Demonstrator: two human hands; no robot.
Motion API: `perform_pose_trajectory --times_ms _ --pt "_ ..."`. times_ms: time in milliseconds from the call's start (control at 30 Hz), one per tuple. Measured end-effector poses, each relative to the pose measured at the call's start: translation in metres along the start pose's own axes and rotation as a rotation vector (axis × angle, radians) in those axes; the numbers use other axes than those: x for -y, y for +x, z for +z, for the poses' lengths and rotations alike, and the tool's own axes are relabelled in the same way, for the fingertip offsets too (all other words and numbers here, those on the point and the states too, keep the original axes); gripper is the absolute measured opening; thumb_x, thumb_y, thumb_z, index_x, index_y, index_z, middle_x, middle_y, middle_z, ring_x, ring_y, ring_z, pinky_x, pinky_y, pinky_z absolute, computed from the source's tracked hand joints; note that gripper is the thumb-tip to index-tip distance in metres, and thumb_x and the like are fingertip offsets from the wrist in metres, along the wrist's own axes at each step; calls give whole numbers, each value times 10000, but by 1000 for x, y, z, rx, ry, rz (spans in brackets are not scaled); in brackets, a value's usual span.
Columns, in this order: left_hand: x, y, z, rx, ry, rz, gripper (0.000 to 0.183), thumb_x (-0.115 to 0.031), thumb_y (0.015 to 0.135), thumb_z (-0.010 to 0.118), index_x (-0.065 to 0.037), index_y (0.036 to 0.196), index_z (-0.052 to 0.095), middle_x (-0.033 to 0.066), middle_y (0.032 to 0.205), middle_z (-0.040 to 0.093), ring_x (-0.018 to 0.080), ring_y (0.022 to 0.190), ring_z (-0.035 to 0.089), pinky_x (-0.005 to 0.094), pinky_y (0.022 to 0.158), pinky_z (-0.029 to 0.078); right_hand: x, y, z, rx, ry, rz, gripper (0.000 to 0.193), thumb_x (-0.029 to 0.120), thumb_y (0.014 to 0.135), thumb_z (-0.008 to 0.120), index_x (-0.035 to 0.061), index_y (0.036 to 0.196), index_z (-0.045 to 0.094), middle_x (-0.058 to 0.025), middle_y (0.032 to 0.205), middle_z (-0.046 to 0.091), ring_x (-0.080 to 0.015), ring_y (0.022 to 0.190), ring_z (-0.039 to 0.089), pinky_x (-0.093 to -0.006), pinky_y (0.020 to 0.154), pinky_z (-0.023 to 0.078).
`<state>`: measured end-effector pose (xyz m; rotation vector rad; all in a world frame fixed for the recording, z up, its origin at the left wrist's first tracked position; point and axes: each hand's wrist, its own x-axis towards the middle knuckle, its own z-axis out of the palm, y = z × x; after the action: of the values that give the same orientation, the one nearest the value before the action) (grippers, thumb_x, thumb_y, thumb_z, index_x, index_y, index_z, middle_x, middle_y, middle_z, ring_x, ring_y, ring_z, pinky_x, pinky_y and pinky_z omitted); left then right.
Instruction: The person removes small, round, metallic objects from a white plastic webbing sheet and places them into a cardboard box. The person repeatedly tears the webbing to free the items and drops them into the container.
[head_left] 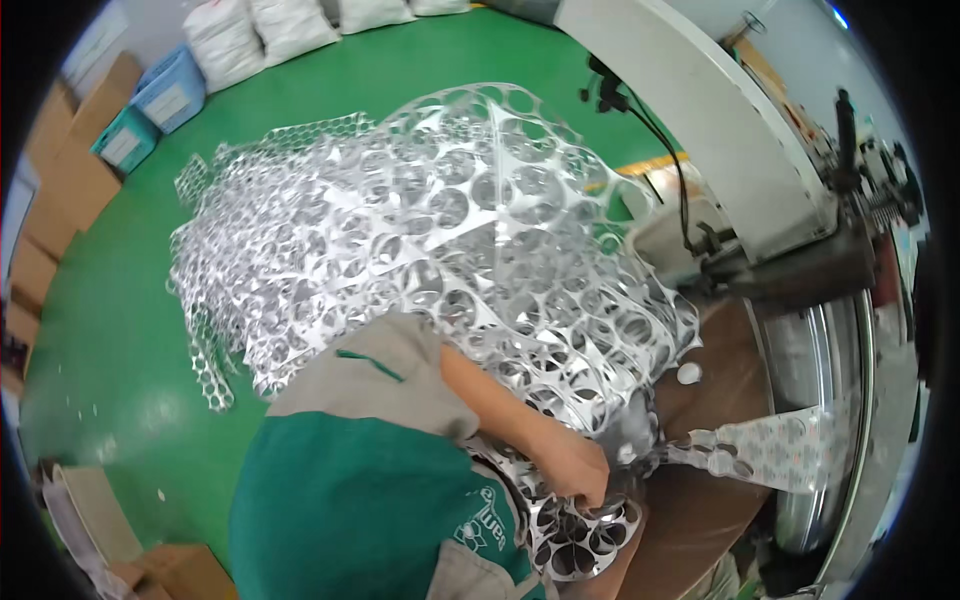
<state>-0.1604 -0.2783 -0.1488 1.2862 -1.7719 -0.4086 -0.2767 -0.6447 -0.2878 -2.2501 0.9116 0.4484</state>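
My left hand (pixel 575 468) is closed, with its fingers curled down on a silvery perforated sheet (pixel 571 561) with large round holes. Its arm, in a grey sleeve, reaches across from the left. Of my right arm (pixel 628 560), a strip of bare skin shows beside that sheet at the lower edge; the right hand's fingers are hidden. Just beyond the left hand rises a large heap of tangled silvery scrap webbing (pixel 400 220), full of round holes. A printed strip (pixel 785 452) with cut-out holes runs from near the hand to a metal roller (pixel 806 380).
A machine with a pale arm (pixel 715 120) and a dark cable stands at the right. A brown panel (pixel 710 400) lies below it, with a small white disc (pixel 689 373). White sacks (pixel 290 28), blue bins (pixel 169 90) and cardboard boxes (pixel 62 185) line the green floor's far left side.
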Motion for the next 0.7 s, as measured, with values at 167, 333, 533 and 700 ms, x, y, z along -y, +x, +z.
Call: perform_pose_trajectory --times_ms 167,333,533,700 --pt "-3 3 1 -10 34 9 72 -95 654 562 -70 717 587 100 724 619 330 726 573 450 633 411 47 -24 -58 -24 -224 -240 277 212 729 685 -30 772 556 -54 612 499 -160 556 444 -345 504 371" --pt "-11 1 -9 -140 187 1 125 -100 649 588 -108 773 587 19 859 576 259 925 500 444 799 356 121 -111 -140 36 669 -520 453 291 911 514 14 1260 430 -154 1214 493 -231 1110 490 -377 919 406" --pt "-32 3 -22 -467 338 238 110 -117 655 578 -132 764 573 -9 808 534 209 885 471 446 907 294 92 -128 -51 144 801 24 258 180 854 555 66 1084 577 -76 1004 609 -239 911 570 -353 818 436" --pt "-33 -10 -12 73 127 21 200 -30 616 549 -108 791 606 16 788 573 241 861 515 371 839 381 46 -87 -42 -296 -213 -148 560 453 715 661 -45 967 606 -261 997 596 -386 949 572 -446 777 442"
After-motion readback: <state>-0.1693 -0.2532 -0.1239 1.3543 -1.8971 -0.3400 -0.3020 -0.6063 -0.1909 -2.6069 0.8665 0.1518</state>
